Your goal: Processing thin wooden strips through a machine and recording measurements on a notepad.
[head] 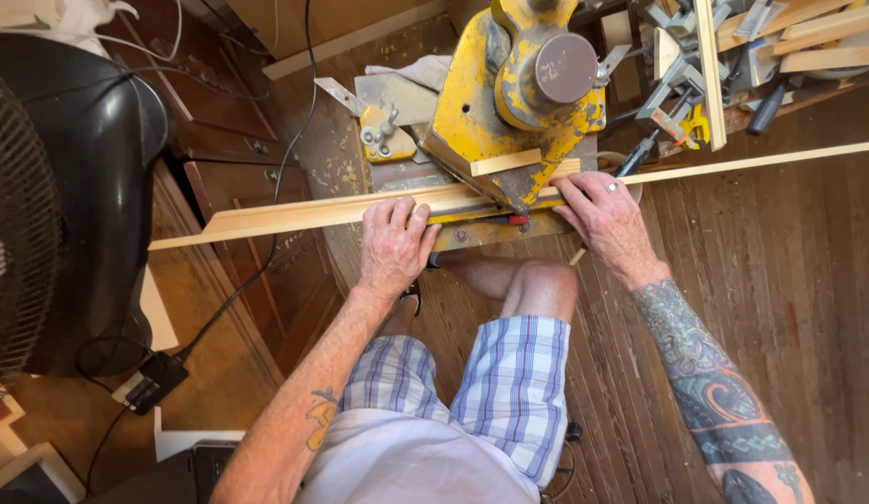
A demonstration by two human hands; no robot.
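A long pale wooden moulding strip [294, 213] lies across the base of a worn yellow mitre saw [509, 93], running from lower left to upper right. My left hand [394, 245] presses flat on the strip just left of the saw. My right hand [602, 219], with a ring on one finger, presses the strip down just right of the blade. A short wood offcut [505, 163] rests on the saw under the head.
A large black fan [52, 205] stands at the left, with black cables and a power adapter [153, 381] on the floor. Clamps and wood strips [714, 65] pile up at the upper right. My bare knee [546, 280] is below the saw on a dark plank floor.
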